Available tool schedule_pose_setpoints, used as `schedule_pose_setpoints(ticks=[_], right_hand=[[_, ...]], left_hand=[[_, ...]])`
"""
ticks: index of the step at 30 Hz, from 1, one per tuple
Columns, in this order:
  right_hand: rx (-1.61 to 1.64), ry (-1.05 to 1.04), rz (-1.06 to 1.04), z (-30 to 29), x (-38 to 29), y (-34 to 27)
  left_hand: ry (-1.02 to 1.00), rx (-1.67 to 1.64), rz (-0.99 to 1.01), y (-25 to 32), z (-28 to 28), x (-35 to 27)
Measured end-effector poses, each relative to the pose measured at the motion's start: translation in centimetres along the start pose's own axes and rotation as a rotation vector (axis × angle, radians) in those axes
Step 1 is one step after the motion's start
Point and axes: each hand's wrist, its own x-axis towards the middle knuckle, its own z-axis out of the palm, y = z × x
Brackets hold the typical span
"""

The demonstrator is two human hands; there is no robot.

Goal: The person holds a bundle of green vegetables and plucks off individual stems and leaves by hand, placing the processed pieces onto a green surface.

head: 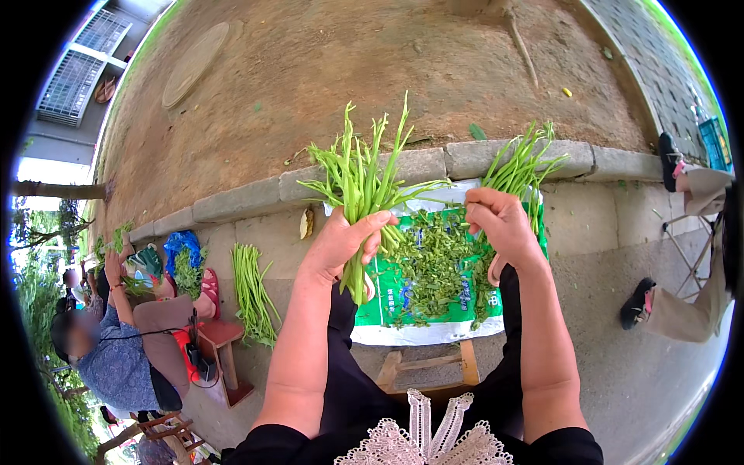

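Note:
My left hand [356, 238] is closed around a bunch of long green leafy-vegetable stems [363, 197], their tips fanning out beyond the thumb. To its right, my right hand [499, 224] has its fingers curled over the green and white plastic sheet [372, 319]; whether a small piece sits between the fingertips is not clear. Chopped or torn green leaves [436, 261] lie scattered over the sheet. Another bunch of stems [517, 163] rests beyond my right hand, across the sheet's far right corner and the curb.
More stems [250, 290] lie on the pavement at the left, near a red-brown stool [221, 337] and a seated person [122, 360] handling greens. A stone curb [250, 197] borders the bare soil. Another person's legs [686, 314] are at the right. A wooden stool [430, 365] is beneath me.

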Motion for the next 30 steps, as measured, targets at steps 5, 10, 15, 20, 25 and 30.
schedule_pose_setpoints(ticks=[5, 10, 15, 20, 25, 30], right_hand=[[-0.588, 0.233, -0.545, 1.2, 0.0, 1.1], [-0.389, 0.518, -0.417, 1.3, 0.8, 1.2], [-0.235, 0.341, -0.091, -2.2, 0.6, 0.8], [-0.448, 0.107, -0.139, -1.3, -0.9, 0.6], [-0.214, 0.0, -0.236, -1.0, -0.4, 1.5], [-0.314, -0.264, 0.021, -0.6, -0.9, -0.8]], left_hand=[[0.009, 0.123, 0.016, 0.2, 0.0, -0.1], [-0.033, 0.179, 0.0, 0.1, 1.0, -0.3], [0.011, 0.13, 0.013, 0.6, -0.1, -0.7], [-0.033, 0.131, 0.008, 0.4, -0.5, -0.8], [-0.112, 0.179, -0.025, 0.5, -0.3, -0.9], [-0.128, 0.164, -0.047, 0.6, -0.3, -1.2]])
